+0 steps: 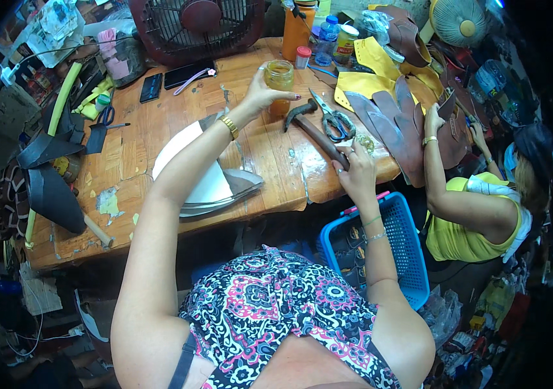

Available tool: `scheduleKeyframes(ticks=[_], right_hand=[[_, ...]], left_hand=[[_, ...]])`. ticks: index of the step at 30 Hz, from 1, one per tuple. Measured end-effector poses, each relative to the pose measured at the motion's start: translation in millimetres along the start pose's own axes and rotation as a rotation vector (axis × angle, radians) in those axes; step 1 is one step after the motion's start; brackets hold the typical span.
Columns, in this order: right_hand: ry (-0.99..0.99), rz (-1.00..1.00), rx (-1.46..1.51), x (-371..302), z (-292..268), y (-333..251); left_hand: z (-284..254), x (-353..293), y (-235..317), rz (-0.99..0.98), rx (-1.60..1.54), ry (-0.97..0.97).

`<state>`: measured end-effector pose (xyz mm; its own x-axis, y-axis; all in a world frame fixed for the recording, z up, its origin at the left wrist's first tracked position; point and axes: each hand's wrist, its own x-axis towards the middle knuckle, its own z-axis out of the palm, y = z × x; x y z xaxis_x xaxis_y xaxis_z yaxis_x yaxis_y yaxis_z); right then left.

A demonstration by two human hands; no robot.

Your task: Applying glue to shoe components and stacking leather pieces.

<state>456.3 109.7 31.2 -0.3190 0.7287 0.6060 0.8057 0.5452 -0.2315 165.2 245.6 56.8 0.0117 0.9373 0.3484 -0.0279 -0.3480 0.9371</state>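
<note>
My left hand [264, 96] is wrapped around an open glass jar [279, 76] of amber, glue-like stuff, its thumb stretched across the front. My right hand [358, 170] is closed at the table's front edge, by the handle end of a hammer [318, 137]; what it grips is hard to make out. A small round yellowish, lid-like piece [365, 144] shows at its fingertips. Between my hands lie black-handled scissors [337, 124], beside the hammer. Under my left forearm is a stack of white and grey cut sheets [192, 172].
Brown and yellow leather pieces [380, 97] cover the table's right side, where a co-worker in yellow [474, 217] handles brown pieces. A blue basket [412, 259] stands below the front edge. Behind are a fan [200, 19], phones [151, 87] and an orange bottle [298, 32].
</note>
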Motion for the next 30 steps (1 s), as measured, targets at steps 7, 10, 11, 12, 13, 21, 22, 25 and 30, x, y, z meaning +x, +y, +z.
scheduleKeyframes(ticks=[7, 10, 11, 12, 13, 21, 22, 25, 30], right_hand=[[0.061, 0.044, 0.03, -28.5, -29.8, -27.7], [0.039, 0.084, 0.051, -40.8, -23.0, -33.2], [0.03, 0.11, 0.052, -44.2, -19.4, -33.1], [0.039, 0.115, 0.056, -44.5, -15.7, -31.2], [0.038, 0.113, 0.057, -44.3, -13.5, -29.7], [-0.02, 0.154, 0.055, -32.0, -6.3, -21.7], [-0.019, 0.157, 0.053, -28.1, -7.8, -18.4], [0.01, 0.11, 0.1, 0.5, -21.4, -16.5], [0.203, -0.191, 0.144, 108.5, -38.8, -22.6]], left_hand=[[18.6, 15.9, -23.2, 0.056, -0.039, -0.073], [29.6, 25.7, -25.2, 0.072, -0.055, -0.166], [32.3, 27.4, -25.4, 0.067, 0.002, -0.152], [34.0, 28.7, -25.5, 0.063, 0.059, -0.135], [35.5, 28.6, -25.9, 0.064, 0.06, -0.132], [11.9, 0.2, -16.5, 0.101, 0.277, 0.004], [4.1, -3.9, -8.5, 0.102, 0.276, 0.001], [-42.7, -16.8, 27.1, -0.057, 0.455, -0.161], [-175.7, -60.3, 16.1, -0.215, 0.845, -0.073]])
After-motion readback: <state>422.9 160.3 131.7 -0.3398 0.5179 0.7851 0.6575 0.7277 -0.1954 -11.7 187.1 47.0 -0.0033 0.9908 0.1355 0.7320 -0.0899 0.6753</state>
